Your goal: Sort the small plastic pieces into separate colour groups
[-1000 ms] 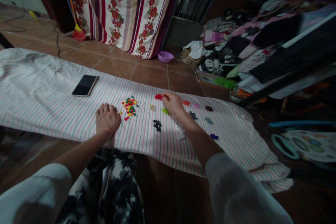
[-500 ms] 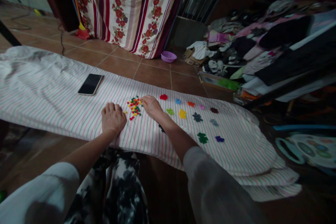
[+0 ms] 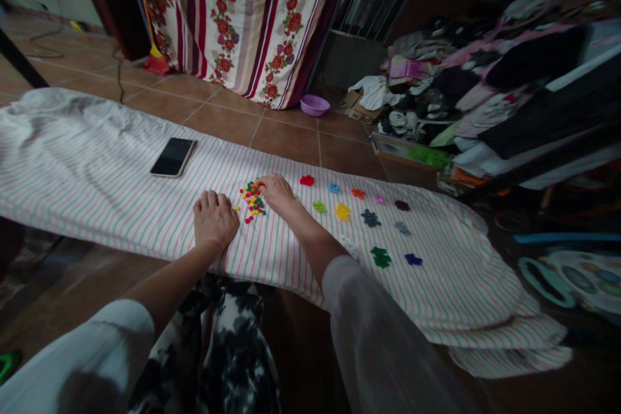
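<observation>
A mixed pile of small red, yellow, green and orange pieces point(image 3: 254, 202) lies on the striped cloth. My left hand point(image 3: 216, 220) rests palm down just left of it, fingers stretched out, holding nothing. At the pile's far right edge, my right hand point(image 3: 277, 193) has its fingertips pinched together, and what is between them is too small to make out. Right of this hand lie single-colour heaps, among them red point(image 3: 306, 180), light green point(image 3: 319, 207), yellow point(image 3: 342, 211), dark grey point(image 3: 371, 218) and green point(image 3: 381, 257). A white heap point(image 3: 348, 246) shows beside my right forearm.
A phone point(image 3: 173, 157) lies on the cloth at the left. Beyond the cloth-covered surface point(image 3: 97, 174) are a purple basin point(image 3: 314, 105) on the tiled floor and a hanging flowered curtain point(image 3: 252, 19). Piled clothes point(image 3: 436, 71) fill the far right.
My right hand has shifted slightly left, closer over the mixed pile. My right forearm has uncovered the white heap and now hides a black one. My left hand stays put on the cloth.
</observation>
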`<control>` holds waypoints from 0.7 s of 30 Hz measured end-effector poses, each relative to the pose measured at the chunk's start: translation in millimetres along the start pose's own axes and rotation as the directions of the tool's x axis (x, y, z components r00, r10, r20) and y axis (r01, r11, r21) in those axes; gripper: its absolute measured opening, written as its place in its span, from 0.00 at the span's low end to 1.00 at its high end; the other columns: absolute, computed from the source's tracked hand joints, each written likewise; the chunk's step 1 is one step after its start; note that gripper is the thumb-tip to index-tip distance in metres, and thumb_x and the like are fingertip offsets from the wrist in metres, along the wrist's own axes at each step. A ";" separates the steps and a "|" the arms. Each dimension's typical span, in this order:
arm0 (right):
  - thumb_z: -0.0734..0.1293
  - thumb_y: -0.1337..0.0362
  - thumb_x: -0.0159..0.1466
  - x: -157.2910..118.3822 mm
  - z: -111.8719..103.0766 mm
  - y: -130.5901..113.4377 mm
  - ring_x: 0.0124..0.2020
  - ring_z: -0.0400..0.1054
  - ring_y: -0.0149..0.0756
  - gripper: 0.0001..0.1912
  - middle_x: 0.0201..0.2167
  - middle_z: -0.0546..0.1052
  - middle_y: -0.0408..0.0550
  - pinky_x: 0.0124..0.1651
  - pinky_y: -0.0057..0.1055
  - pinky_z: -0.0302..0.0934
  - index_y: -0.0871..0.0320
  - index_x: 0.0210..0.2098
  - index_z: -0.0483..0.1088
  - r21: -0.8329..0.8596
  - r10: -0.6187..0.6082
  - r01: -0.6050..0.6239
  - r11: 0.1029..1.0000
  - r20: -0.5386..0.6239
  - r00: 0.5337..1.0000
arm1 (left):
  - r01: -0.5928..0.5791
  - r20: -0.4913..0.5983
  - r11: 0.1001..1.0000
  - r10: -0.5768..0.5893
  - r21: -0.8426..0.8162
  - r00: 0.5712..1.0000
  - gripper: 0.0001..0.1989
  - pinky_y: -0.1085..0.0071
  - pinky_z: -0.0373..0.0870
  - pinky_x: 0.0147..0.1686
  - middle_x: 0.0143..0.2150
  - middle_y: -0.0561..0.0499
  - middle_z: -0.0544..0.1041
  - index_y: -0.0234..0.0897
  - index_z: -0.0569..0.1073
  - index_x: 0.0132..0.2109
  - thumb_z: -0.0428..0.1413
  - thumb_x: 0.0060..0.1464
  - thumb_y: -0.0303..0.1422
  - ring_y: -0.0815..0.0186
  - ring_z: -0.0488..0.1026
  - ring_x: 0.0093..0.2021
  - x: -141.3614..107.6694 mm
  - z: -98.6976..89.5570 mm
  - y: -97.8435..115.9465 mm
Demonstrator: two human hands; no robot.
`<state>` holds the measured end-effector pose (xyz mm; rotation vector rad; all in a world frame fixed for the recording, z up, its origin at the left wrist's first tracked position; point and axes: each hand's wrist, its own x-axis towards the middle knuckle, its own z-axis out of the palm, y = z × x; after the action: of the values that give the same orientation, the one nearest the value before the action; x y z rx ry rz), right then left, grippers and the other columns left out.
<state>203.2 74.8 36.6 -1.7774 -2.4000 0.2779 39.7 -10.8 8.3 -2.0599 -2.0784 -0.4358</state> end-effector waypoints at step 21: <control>0.62 0.65 0.64 11.8 -10.0 -8.8 0.45 0.71 0.35 0.13 0.45 0.78 0.44 0.42 0.27 0.61 0.49 0.42 0.77 0.012 0.111 -0.112 0.994 0.064 0.992 | 0.006 0.003 1.000 -0.006 0.001 1.000 0.14 0.56 0.59 0.54 0.50 0.35 0.71 0.30 0.70 0.43 0.44 0.57 0.33 0.47 0.64 0.58 -0.1 0.8 -0.2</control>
<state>193.7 84.2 48.4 -1.9273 -2.3371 0.3696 39.6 -10.6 7.5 -2.0558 -2.0868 -0.4325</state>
